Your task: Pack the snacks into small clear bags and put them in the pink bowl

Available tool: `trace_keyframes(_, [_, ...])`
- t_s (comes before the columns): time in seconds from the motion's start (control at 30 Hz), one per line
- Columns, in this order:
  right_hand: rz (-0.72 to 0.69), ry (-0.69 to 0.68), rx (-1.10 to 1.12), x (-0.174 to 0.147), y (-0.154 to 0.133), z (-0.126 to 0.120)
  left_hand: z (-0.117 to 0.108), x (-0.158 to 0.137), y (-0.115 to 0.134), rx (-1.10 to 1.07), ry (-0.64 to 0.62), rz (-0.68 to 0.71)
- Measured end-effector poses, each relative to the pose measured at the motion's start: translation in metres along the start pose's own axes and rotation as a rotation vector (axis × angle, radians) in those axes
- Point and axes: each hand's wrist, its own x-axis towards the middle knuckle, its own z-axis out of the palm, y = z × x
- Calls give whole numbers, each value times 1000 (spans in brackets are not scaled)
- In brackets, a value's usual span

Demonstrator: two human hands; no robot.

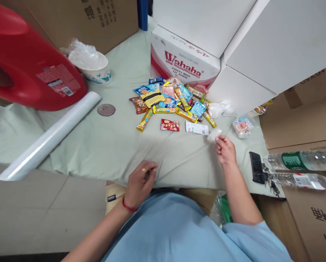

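Note:
My right hand [225, 150] pinches a small clear plastic bag [214, 136] just above the table, its thumb and fingers closed on one edge. Close beside the bag lies a white snack packet [197, 128], back side up. A red snack packet [169, 125] is left of that one. Behind them spreads a heap of wrapped snacks [165, 102] in yellow, blue, brown and pink. My left hand [140, 182], wearing a ring and a red cord bracelet, rests by the table's front edge. Its fingers are loosely curled in, with nothing visible in them.
Crumpled clear bags [220, 108] and a bagged pink snack [242, 127] lie right of the heap. A phone [257, 167], keys and two bottles [301, 160] line the right edge. Leftward are a plastic roll [52, 134], round disc [106, 110], paper bowl [94, 71] and red jug [43, 69].

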Motion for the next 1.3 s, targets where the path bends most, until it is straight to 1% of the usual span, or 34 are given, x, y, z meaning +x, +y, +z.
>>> trace_keyframes(0.03, [61,-70,199,-22,-1,3,5,4,7,-72,-47,-64])
trace_keyframes(0.1, [163,-164,465,-60,-6,13,21,15,20,-201,-134,-175])
trace_keyframes(0.13, [194,-191,524,-75,-10,19,30,21,25,-256,-166,-211])
trace_keyframes(0.2, [213,-232,560,-99,-16,33,48,32,34,-324,-225,-267])
trace_keyframes(0.3, [187,-361,534,-117,-22,50,68,42,42,-354,-256,-258])
trace_keyframes(0.37, [181,-460,528,-120,-23,55,73,44,45,-322,-251,-203])
trace_keyframes(0.43, [185,-512,533,-119,-22,56,73,42,46,-260,-238,-144])
trace_keyframes(0.5, [167,-512,495,-115,-21,56,70,40,44,-207,-230,-111])
trace_keyframes(0.57, [143,-498,432,-111,-22,58,66,38,40,-194,-243,-117])
trace_keyframes(0.63, [163,-485,418,-108,-25,59,62,37,33,-224,-268,-181])
trace_keyframes(0.73, [257,-464,490,-104,-29,56,54,40,24,-291,-270,-339])
trace_keyframes(0.83, [331,-451,556,-101,-28,48,45,45,18,-367,-213,-438])
trace_keyframes(0.93, [352,-414,557,-97,-18,42,39,48,17,-449,-147,-491])
trace_keyframes(1.0, [303,-342,507,-96,-11,41,37,48,19,-486,-122,-503])
trace_keyframes(1.03, [249,-288,460,-97,-8,41,36,48,20,-499,-116,-500])
trace_keyframes(1.1, [88,-138,326,-100,-7,40,37,47,22,-509,-117,-482])
trace_keyframes(1.17, [-102,6,182,-107,-13,39,38,47,24,-502,-118,-476])
trace_keyframes(1.2, [-192,32,128,-111,-18,39,39,47,25,-497,-113,-480])
trace_keyframes(1.23, [-274,9,88,-116,-23,40,40,47,26,-492,-106,-486])
trace_keyframes(1.3, [-393,-151,14,-127,-32,46,42,47,27,-486,-93,-498])
